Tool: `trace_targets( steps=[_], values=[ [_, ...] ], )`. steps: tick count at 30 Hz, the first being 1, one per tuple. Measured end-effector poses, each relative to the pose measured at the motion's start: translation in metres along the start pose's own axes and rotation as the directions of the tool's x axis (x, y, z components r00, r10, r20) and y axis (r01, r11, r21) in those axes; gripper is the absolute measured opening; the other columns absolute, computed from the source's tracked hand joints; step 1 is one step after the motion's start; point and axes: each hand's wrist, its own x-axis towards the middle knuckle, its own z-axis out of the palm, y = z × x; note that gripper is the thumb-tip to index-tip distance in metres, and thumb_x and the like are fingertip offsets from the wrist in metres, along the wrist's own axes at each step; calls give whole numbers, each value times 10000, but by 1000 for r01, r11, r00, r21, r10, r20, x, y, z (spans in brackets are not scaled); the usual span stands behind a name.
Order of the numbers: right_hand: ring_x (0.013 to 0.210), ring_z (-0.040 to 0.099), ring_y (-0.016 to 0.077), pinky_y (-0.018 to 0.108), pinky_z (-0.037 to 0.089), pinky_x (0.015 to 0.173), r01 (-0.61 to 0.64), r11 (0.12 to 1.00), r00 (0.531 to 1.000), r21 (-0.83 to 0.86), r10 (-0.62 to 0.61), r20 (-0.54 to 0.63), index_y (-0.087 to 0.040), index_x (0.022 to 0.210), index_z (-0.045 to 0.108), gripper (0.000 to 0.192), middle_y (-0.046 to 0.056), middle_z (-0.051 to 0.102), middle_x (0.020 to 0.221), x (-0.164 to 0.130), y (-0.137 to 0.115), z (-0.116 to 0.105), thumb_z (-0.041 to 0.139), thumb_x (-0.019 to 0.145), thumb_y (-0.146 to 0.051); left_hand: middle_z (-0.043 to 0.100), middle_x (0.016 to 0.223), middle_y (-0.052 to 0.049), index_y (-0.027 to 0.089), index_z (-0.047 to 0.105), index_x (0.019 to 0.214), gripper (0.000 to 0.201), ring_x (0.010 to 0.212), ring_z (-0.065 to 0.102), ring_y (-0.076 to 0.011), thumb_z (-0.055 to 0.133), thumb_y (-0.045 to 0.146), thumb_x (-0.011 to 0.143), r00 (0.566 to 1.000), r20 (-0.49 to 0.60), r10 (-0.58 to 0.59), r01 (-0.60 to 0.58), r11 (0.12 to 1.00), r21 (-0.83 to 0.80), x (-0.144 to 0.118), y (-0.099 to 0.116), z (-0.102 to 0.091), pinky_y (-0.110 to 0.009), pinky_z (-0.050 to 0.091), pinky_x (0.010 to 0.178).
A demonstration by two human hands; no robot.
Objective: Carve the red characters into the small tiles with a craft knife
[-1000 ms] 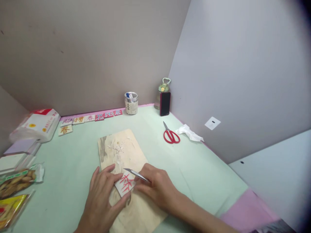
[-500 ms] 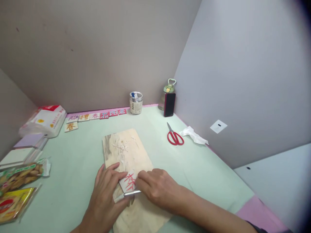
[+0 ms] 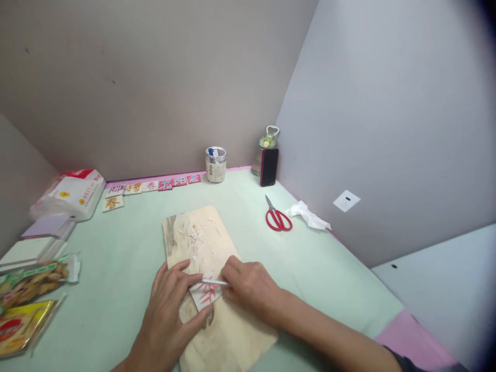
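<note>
A small white tile (image 3: pixel 202 296) with red strokes lies on a wooden board (image 3: pixel 240 315). My left hand (image 3: pixel 170 299) is closed on its left side, forefinger at the upper edge and thumb at the lower corner. In my right hand (image 3: pixel 248 281) is a slim silver craft knife (image 3: pixel 215 282), its shaft lying across the upper part of the tile and pointing left towards my left fingertips. The grip end is hidden in my fingers. Pale shavings (image 3: pixel 196 234) are scattered on the far half of the board.
Red-handled scissors (image 3: pixel 279 220) and a crumpled tissue (image 3: pixel 310 215) lie to the right. A jar (image 3: pixel 216 165), a phone (image 3: pixel 269 167) and a bottle (image 3: pixel 256 160) stand at the back. Several lettered tiles (image 3: pixel 165 185) line the wall; packets (image 3: pixel 34 281) lie left.
My right hand has moved up and slightly right, taking the knife from the tile's lower edge to across its upper part. My left hand keeps its hold on the tile.
</note>
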Motion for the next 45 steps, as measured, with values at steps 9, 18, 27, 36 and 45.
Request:
trace_targets(
  steps=[9,18,27,36,45],
  values=[
    [677,581,93,170,411,626,-133,943,990,306,143,-8,-183,816,593,176,-41,633,786,-2,16,-20,576,990,-207,623,1154,-50,286,502,1252,387,1321,481,-318,659,352,904,999,35,-26,27,1000,-12,-3,-6,0,-623,240,1160],
    [729,582,151,255,424,671,6,960,995,280,23,-100,-236,1295,581,318,26,613,908,-32,28,-21,351,1078,-268,559,1422,-53,327,424,1421,484,1444,380,-322,562,389,962,993,82,-85,89,995,-46,1,-17,-8,-636,223,1201],
    [720,594,140,246,435,637,37,971,991,238,-6,-132,-231,1204,663,287,35,610,905,-50,14,-7,433,1033,-218,573,1345,-48,367,445,1404,451,1444,355,-314,564,371,969,991,91,-95,100,994,-53,0,-15,-3,-639,250,1178],
    [674,583,134,243,407,592,52,982,987,184,-23,-156,-213,1167,668,289,36,612,878,-50,11,-4,409,1038,-213,578,1325,-48,359,472,1382,431,1431,372,-330,574,366,963,992,87,-90,95,994,-55,0,-15,-3,-628,254,1175],
    [573,520,136,267,337,526,71,997,985,31,-65,-162,-199,1151,630,278,25,612,844,-49,2,-7,391,1017,-154,595,1285,-50,354,493,1352,412,1410,398,-327,594,369,953,994,72,-82,86,995,-45,3,-13,-4,-631,272,1164]
  ],
)
